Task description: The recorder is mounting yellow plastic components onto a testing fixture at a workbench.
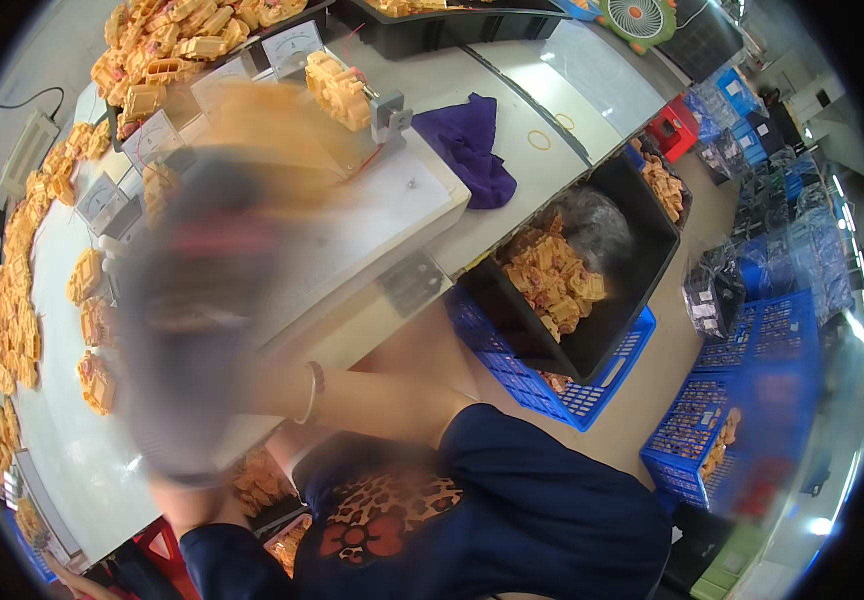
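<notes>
Head view. Large motion-blurred dark mass (197, 310) covers worktop (372, 215) centre; hands lost within blur, so grip state of either cannot be told. Bare forearm with bracelet (312, 392) runs into blur from right. Left of blur: yellow plastic parts (12, 310) in rows. Beyond it: purple cloth (472, 150). Right, below worktop edge: black bin (592, 270) of yellow parts on blue crate (562, 385).

White bench (372, 215) runs diagonally from the lower left to the top right edge. Tan floor (642, 390) to its right — stacked blue crates (752, 390) along the right side. Bright glare low right; small fan (639, 18) at the bench's far end.
</notes>
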Demonstrator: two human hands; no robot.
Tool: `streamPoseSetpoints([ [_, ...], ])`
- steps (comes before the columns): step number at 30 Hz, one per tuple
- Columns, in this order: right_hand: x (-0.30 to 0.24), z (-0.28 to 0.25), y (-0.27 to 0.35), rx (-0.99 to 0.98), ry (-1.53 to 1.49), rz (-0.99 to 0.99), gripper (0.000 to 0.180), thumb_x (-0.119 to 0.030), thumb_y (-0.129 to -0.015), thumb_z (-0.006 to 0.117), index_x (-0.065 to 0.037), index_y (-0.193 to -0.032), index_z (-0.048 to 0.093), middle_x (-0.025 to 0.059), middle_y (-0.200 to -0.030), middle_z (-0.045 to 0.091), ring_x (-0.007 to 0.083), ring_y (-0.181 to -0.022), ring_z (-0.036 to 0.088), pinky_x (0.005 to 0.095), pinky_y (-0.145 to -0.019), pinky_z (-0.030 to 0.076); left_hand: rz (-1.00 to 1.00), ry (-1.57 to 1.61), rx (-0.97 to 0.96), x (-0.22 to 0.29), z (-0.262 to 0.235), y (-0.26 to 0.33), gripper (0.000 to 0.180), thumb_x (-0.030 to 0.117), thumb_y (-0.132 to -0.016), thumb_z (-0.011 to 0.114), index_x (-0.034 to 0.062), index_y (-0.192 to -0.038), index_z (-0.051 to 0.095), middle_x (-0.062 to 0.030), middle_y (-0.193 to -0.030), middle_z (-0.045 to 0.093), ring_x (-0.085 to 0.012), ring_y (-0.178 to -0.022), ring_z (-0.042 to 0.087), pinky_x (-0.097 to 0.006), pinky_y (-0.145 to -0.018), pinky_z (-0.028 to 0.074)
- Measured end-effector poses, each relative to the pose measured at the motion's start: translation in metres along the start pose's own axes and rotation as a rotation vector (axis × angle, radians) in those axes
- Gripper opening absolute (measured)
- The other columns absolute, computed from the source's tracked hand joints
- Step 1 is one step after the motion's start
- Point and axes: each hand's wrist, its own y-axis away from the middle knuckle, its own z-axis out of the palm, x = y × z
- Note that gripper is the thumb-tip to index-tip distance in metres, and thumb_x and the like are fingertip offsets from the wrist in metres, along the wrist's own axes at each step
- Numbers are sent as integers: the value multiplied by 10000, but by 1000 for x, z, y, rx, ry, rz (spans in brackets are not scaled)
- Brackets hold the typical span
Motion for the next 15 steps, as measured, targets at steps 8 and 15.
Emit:
streamPoseSetpoints([
  [8,5,-72,20,160,15,-6,404,-74,-806,648,13,-1190,558,160,-909,596,300,-766,581,394,-635,470,8,195,-505,21,215,-3,480,315,-871,631,98,-1280,501,-205,-1227,525,-397,-997,601,-476,-855,492],
  [15,18,-122,3,-46,152,142,181,-66,-768,684,-51,-945,652,77,-814,611,221,-746,597,346,-652,489,173,-215,183,-17,18,83,72,34,-763,598,30,-828,630,-82,-788,623,-209,-662,569,-321,-615,451],
])
